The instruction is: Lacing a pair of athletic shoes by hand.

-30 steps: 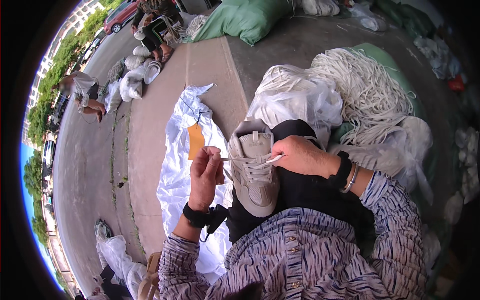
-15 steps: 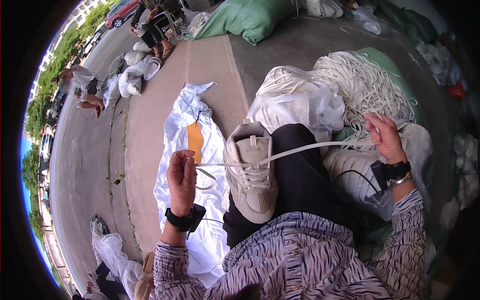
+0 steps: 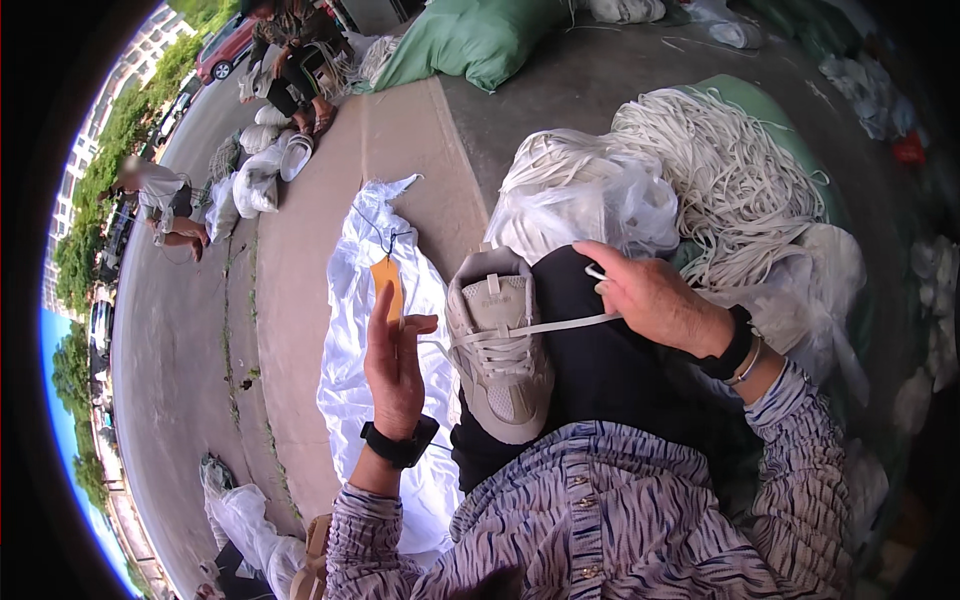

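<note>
A beige-grey sneaker (image 3: 512, 395) sits on my black-trousered lap, its toe toward me and its tongue upright. Flat off-white shoelace (image 3: 568, 324) is threaded through its lower eyelets and crosses over the tongue, with a length leading out to either side. My right hand (image 3: 655, 303) grips one length, and a white bit of it shows by the fingertips. On the sneaker's left, my left hand (image 3: 394, 372) has the other length at its thumb and fingers, index pointing up. Part of that grip is hidden.
White sheeting (image 3: 350, 330) lies on the ground at left, with an orange tag (image 3: 388, 285) on a dark cord. A heap of off-white laces (image 3: 730, 180) and a plastic-wrapped bundle (image 3: 580, 195) are ahead right. Beyond lie a green sack (image 3: 485, 45) and two seated people.
My right hand has come left toward the sneaker, shortening the stretched lace. My left hand has shifted slightly right and its index finger is now raised.
</note>
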Available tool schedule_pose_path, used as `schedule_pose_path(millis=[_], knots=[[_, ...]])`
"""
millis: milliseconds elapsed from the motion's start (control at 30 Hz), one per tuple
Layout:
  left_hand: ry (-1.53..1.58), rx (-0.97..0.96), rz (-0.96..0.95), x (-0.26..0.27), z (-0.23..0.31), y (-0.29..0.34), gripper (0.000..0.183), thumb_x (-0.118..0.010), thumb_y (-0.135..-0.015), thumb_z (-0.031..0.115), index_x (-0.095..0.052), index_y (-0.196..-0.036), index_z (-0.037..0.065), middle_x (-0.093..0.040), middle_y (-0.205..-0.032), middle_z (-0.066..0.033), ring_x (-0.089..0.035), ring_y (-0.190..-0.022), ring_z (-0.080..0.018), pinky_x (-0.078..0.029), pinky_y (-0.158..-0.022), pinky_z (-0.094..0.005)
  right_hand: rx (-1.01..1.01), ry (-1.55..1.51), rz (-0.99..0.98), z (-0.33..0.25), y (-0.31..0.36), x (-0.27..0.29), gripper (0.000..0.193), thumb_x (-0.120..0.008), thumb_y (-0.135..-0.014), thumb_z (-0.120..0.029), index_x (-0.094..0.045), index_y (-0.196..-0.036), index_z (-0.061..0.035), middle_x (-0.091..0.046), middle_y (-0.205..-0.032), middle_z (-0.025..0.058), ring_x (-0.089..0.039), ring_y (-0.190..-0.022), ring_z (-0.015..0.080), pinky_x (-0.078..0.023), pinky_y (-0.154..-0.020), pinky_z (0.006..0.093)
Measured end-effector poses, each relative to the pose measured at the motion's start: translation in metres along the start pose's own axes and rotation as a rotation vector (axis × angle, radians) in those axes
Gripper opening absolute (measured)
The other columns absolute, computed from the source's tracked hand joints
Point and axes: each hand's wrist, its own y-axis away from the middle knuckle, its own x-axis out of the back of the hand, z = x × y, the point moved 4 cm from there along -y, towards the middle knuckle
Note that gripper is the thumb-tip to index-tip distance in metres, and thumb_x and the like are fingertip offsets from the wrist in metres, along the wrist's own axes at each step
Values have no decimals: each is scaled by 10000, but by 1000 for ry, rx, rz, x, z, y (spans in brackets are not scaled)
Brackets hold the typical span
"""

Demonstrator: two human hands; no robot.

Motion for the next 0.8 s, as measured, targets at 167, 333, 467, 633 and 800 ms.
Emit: schedule_pose_path(millis=[167,333,467,633,800], knots=[[650,647,-50,-15,-10,13,287,-461,-945,119,-395,-1200,5,-642,-904,-104,-581,-656,-114,-504,-652,-254,105,10,5,-24,-16,-33,106,-515,-829,-24,-533,-933,-12,-568,-654,198,-609,-662,348,-465,-573,415],[411,605,-244,-6,-11,28,205,-464,-968,212,-561,-915,39,-533,-666,5,-424,-551,-51,-357,-517,-197,103,189,-142,-37,-2,-43,133,-568,-824,-133,-569,-722,-48,-587,-609,148,-620,-609,321,-482,-547,411],[193,458,-223,-8,-5,22,283,-470,-971,260,-571,-824,41,-455,-637,46,-380,-574,-42,-336,-550,-193,95,168,-22,-26,2,-43,146,-584,-838,-168,-561,-727,-76,-544,-562,128,-584,-544,324,-447,-497,406],[156,277,-71,-11,5,17,240,-485,-959,237,-621,-975,40,-547,-678,20,-499,-662,-41,-382,-622,-178,141,211,-26,-33,0,-41,149,-582,-825,-154,-555,-706,-68,-562,-598,128,-596,-588,319,-454,-530,415],[207,511,-214,-11,-9,21,209,-520,-946,212,-607,-882,33,-553,-695,37,-445,-612,-35,-373,-584,-186,79,271,-45,-26,-5,-50,171,-572,-822,-149,-552,-679,-57,-583,-650,135,-605,-638,317,-465,-566,413]])
